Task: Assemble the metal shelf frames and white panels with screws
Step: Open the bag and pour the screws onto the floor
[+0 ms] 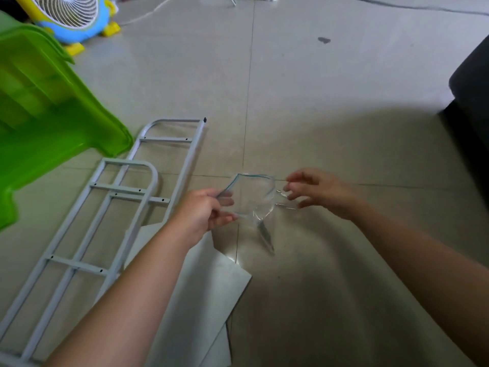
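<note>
Two grey metal shelf frames (111, 205) lie overlapped on the tiled floor at the left. White panels (201, 292) lie stacked beneath my left forearm. A clear plastic bag (251, 197) with a green-edged mouth hangs between my hands above the floor; something thin and metallic shows through its lower part, blurred. My left hand (203, 213) pinches the bag's left edge. My right hand (315, 192) is at the bag's right edge with fingers curled, pinching a thin metal piece (284, 205) there.
A green plastic stool (45, 115) stands at the left, touching the frames' far end. A small fan (71, 14) and a white cable (148, 11) sit at the back left. A dark piece of furniture (473, 102) fills the right edge.
</note>
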The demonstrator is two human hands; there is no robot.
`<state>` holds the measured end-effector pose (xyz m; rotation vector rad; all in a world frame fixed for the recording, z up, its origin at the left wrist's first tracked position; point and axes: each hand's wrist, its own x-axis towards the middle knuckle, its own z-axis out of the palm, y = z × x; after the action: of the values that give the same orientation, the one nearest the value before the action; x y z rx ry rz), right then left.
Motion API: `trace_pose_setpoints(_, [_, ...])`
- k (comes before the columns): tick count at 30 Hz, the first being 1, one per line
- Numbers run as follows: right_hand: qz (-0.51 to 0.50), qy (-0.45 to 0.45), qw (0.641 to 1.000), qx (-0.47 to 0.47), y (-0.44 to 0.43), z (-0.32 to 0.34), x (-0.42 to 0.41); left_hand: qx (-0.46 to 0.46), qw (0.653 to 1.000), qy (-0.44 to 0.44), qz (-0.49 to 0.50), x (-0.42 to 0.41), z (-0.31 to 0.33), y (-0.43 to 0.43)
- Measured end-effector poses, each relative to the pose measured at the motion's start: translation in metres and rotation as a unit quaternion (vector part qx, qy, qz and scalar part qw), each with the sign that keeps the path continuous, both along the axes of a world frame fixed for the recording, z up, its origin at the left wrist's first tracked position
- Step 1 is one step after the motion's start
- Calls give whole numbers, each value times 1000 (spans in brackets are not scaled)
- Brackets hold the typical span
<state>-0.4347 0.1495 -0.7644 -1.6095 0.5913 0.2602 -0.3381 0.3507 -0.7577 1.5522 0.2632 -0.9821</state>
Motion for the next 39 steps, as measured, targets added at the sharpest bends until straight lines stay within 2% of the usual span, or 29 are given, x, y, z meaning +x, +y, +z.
trace_pose_setpoints(2, [76, 25, 994, -79, 6, -28, -6, -26, 994, 79, 75, 3, -9, 5])
trace_pose_setpoints(4, [204, 58, 966, -149, 21, -52, -11, -50, 978, 133, 153, 8, -18, 11])
trace_pose_setpoints(6, [247, 83, 954, -148, 39, -71, -16, -70, 962, 164, 208, 12, -26, 16])
trace_pose_setpoints(8, [210, 61, 964, -149, 55, -92, -22, -88, 951, 185, 233, 15, -31, 19])
trace_pose_setpoints(10, [86, 26, 984, -155, 63, -107, -22, -99, 946, 198, 238, 18, -34, 22])
trace_pose_setpoints(12, [-58, 28, 992, -109, 62, -109, -17, -105, 944, 201, 240, 22, -35, 24])
trace_pose_setpoints(14, [-118, 28, 988, -101, 53, -100, -12, -108, 942, 199, 247, 26, -38, 27])
trace_pose_setpoints(20, [-119, -61, 980, -150, 23, -49, -6, -135, 928, 195, 287, 34, -60, 20])
trace_pose_setpoints(25, [-93, -28, 982, -164, 13, -40, 1, -156, 949, 149, 229, 22, -74, -3])
trace_pose_setpoints(28, [-97, -3, 988, -122, 12, -40, 3, -166, 951, 153, 212, 15, -77, -11])
trace_pose_setpoints(32, [-98, -10, 992, -76, 11, -33, 3, -90, 976, 119, 158, 8, -92, -20])
trace_pose_setpoints(35, [-122, -60, 988, -66, 13, -26, 7, -61, 977, 138, 149, 4, -100, -20])
trace_pose_setpoints(39, [-115, -118, 977, -132, 12, -30, 6, -68, 958, 197, 197, 6, -104, -20])
